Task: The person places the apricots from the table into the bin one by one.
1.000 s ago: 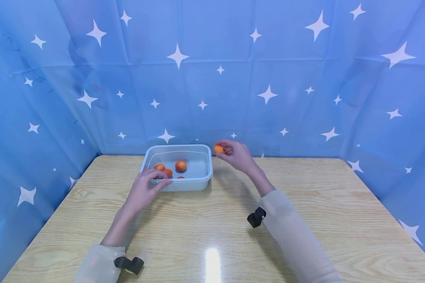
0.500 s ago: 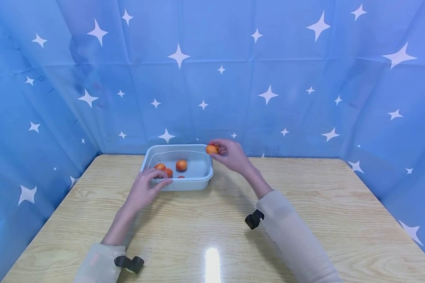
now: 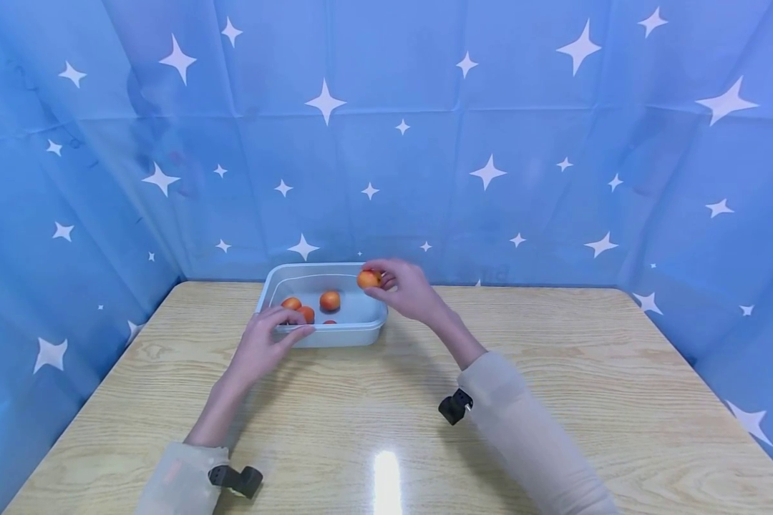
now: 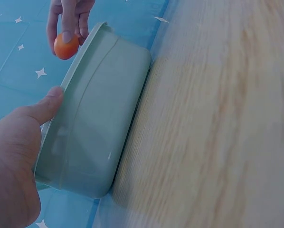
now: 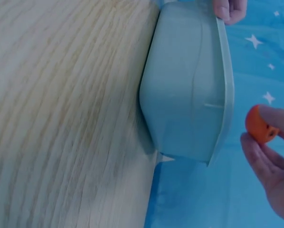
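Note:
A pale blue-green plastic tub [image 3: 354,336] stands at the far side of the wooden table. My left hand [image 3: 265,343] grips its near rim at the left corner; in the left wrist view the thumb [image 4: 52,100] lies on the outside of that rim. Over the tub's right end, my right hand [image 3: 407,290] pinches a small round orange fruit [image 3: 368,279] between thumb and fingers. A dark spot marks one end of this fruit [image 5: 260,124] in the right wrist view. Inside the tub lie several similar fruits [image 3: 330,301], some partly hidden by my left hand and the near wall.
The wooden table [image 3: 361,408] reaches from the tub toward me. A blue cloth with white stars [image 3: 386,157] hangs right behind the table and along both sides. Black wrist cameras [image 3: 456,406] sit at my sleeves.
My right hand has moved left with the orange fruit, from beside the tub's right end to above it, and slightly lower. The left hand has stayed on the rim.

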Demonstrator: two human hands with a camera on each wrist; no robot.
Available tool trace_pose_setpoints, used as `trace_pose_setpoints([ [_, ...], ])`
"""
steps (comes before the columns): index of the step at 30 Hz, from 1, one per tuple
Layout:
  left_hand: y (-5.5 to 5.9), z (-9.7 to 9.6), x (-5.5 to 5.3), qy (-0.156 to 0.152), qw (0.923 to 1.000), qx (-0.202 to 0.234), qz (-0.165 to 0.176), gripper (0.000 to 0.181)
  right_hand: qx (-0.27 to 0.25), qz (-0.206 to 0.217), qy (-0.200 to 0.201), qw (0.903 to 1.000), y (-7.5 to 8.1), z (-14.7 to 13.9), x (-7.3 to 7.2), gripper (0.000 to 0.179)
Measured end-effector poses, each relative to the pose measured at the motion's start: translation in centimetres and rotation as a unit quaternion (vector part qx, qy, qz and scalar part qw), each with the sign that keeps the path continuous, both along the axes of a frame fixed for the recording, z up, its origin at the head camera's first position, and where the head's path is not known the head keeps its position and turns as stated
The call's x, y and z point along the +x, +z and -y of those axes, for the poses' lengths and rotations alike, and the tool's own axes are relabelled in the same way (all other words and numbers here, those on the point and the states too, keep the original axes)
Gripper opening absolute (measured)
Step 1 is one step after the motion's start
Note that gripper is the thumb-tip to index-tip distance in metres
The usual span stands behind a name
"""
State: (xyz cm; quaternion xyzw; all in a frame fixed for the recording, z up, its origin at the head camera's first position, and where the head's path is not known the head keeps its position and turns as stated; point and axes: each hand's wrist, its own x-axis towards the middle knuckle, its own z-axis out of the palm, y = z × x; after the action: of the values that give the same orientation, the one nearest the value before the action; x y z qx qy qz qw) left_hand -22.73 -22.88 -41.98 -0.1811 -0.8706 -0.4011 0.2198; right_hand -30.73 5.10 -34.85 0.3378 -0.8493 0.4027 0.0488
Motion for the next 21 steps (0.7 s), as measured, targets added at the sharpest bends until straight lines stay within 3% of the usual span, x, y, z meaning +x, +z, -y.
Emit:
trace_pose_setpoints([
  [9, 0.15, -0.05, 0.2, -0.004, 0.9999, 0.001, 0.01, 0.015, 0.023, 0.005, 0.018, 0.9996, -0.3, 0.77, 0.61, 0.041],
  [21, 0.03, -0.07, 0.03, -0.005, 1.0, -0.003, -0.003, 0.014, 0.029, 0.006, 0.026, 0.9992, -0.84, 0.57, 1.09, 0.043],
])
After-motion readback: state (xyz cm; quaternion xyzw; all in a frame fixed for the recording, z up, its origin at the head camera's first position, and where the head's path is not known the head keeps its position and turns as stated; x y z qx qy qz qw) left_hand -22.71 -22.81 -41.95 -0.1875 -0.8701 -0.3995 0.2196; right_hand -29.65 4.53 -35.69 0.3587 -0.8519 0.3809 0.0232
